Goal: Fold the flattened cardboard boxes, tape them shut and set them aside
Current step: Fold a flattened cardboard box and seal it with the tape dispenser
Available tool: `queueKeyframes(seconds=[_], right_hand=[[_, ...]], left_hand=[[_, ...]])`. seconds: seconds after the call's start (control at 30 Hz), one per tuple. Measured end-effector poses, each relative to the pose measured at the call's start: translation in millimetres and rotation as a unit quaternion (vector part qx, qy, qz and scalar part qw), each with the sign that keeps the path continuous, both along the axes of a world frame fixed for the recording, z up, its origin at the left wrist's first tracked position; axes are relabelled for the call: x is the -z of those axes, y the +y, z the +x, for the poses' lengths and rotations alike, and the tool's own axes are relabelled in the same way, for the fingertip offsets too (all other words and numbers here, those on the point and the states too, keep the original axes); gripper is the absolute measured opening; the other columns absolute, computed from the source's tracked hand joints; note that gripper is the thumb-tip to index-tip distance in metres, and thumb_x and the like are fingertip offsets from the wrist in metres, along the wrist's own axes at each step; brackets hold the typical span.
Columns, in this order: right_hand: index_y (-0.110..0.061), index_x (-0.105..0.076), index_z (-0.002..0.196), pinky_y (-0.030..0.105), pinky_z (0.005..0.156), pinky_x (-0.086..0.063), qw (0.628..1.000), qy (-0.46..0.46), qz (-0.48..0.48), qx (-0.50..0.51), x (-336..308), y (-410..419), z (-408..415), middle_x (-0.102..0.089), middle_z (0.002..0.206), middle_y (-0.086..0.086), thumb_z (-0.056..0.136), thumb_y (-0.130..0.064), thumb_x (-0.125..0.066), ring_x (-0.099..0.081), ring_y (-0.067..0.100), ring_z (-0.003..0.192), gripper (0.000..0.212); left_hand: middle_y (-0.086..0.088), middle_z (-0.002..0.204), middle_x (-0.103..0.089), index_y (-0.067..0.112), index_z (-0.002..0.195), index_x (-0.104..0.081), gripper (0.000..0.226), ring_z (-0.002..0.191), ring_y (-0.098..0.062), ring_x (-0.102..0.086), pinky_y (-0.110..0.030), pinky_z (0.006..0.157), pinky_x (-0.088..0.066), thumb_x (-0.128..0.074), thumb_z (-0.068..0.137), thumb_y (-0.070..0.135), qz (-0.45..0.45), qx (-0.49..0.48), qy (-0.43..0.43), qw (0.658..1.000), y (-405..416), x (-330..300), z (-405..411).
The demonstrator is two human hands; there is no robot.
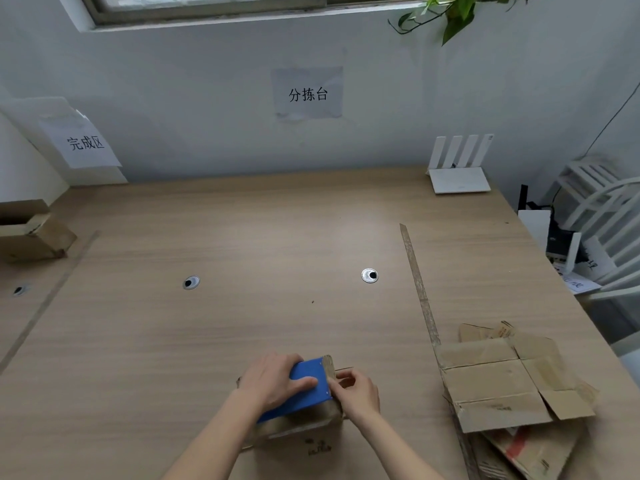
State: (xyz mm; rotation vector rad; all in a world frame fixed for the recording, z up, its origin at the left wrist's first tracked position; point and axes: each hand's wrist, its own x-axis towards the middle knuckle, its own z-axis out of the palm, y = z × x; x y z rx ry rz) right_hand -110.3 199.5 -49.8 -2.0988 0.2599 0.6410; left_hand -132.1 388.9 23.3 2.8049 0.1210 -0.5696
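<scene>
A small folded cardboard box (301, 433) stands near the table's front edge. On top of it lies a blue tape dispenser (304, 393), which my left hand (273, 379) grips from the left with the thumb across its blue face. My right hand (356, 393) pinches the brown tape end at the dispenser's right edge, against the box top. A stack of flattened cardboard boxes (502, 386) lies at the front right of the table.
An open cardboard box (33, 233) stands at the far left by a paper sign. A strip of brown tape (417, 282) marks a line down the wooden table (277, 237). A white router (459, 168) sits at the back right; white chairs (602, 216) stand beyond the right edge.
</scene>
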Motion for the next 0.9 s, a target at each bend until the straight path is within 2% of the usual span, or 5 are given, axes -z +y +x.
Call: queueKeyframes(seconds=[0.13,0.3,0.47,0.77,0.9], right_hand=[[-0.035,-0.069,0.106,0.028,0.083,-0.054,1.0,0.007,-0.021,-0.003,-4.9,1.4,7.7,-0.072,0.098,-0.011,0.081,-0.05,-0.077,-0.066,0.011,0.095,0.03],[-0.031,-0.073,0.111,0.031,0.092,-0.05,0.998,0.011,-0.057,-0.003,-11.0,-2.2,13.5,-0.074,0.103,-0.009,0.081,-0.045,-0.076,-0.065,0.019,0.11,0.033],[-0.032,-0.073,0.112,0.032,0.092,-0.051,0.997,-0.003,-0.07,-0.018,-14.5,0.5,13.4,-0.075,0.106,-0.008,0.083,-0.046,-0.075,-0.064,0.021,0.111,0.033],[-0.031,-0.076,0.108,0.035,0.092,-0.053,0.996,-0.023,-0.078,-0.025,-13.8,3.8,10.7,-0.077,0.101,-0.008,0.081,-0.044,-0.076,-0.067,0.021,0.107,0.03],[-0.033,-0.076,0.106,0.031,0.086,-0.051,0.995,-0.03,-0.087,-0.026,-11.4,8.0,8.4,-0.077,0.097,-0.011,0.081,-0.044,-0.077,-0.068,0.019,0.104,0.028]], left_hand=[[0.007,0.101,-0.068,0.033,0.115,-0.062,0.062,0.087,-0.016,-0.061,-0.035,0.078,-0.053,-0.041,0.082,0.081,0.048,0.022,0.004,0.999,5.8,-5.9,-2.6],[0.006,0.099,-0.067,0.028,0.103,-0.063,0.059,0.091,-0.019,-0.062,-0.034,0.075,-0.047,-0.044,0.083,0.081,0.105,-0.018,0.053,0.993,76.6,-24.8,-34.4],[0.009,0.098,-0.067,0.032,0.102,-0.063,0.056,0.09,-0.015,-0.062,-0.032,0.074,-0.046,-0.045,0.081,0.08,0.072,-0.076,0.081,0.991,132.8,-23.0,-88.8],[0.013,0.103,-0.068,0.041,0.116,-0.06,0.062,0.09,-0.012,-0.061,-0.03,0.071,-0.045,-0.04,0.075,0.083,0.036,-0.089,0.051,0.994,147.7,-3.3,-112.0],[0.023,0.103,-0.065,0.052,0.115,-0.058,0.055,0.089,-0.001,-0.058,-0.022,0.068,-0.042,-0.044,0.073,0.084,-0.04,-0.102,0.057,0.992,160.2,1.7,-119.6]])
